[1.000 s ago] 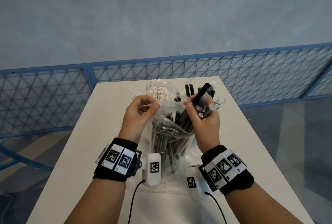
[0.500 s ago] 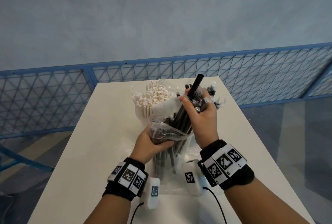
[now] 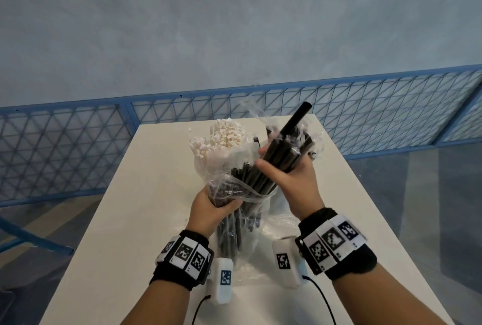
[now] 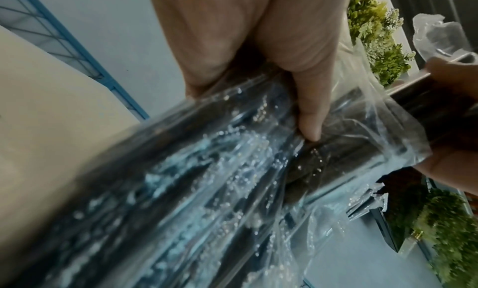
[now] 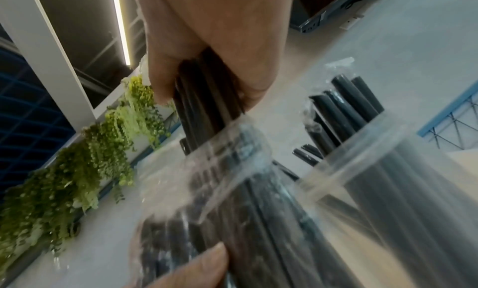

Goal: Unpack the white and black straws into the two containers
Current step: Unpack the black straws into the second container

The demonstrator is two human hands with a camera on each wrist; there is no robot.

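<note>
My left hand (image 3: 216, 207) grips the middle of a clear plastic bag (image 3: 234, 186) of black straws, held upright over the white table (image 3: 146, 194). In the left wrist view my thumb (image 4: 309, 126) presses into the bag (image 4: 207, 180). My right hand (image 3: 289, 176) grips a bundle of black straws (image 3: 284, 139) that sticks up out of the bag's mouth; the right wrist view shows this bundle (image 5: 207, 108) in my fist. White straws (image 3: 224, 137) stand in a container behind the bag. A clear container (image 5: 401, 169) holds more black straws (image 5: 344, 108).
An empty clear wrapper (image 3: 276, 223) lies flat on the table under the bag. A blue mesh fence (image 3: 78, 142) runs behind the table's far edge. The table drops off to the floor on both sides.
My left hand dropped from the bag's mouth and now grips its middle. My right hand has pulled the black bundle up and farther out of the bag.
</note>
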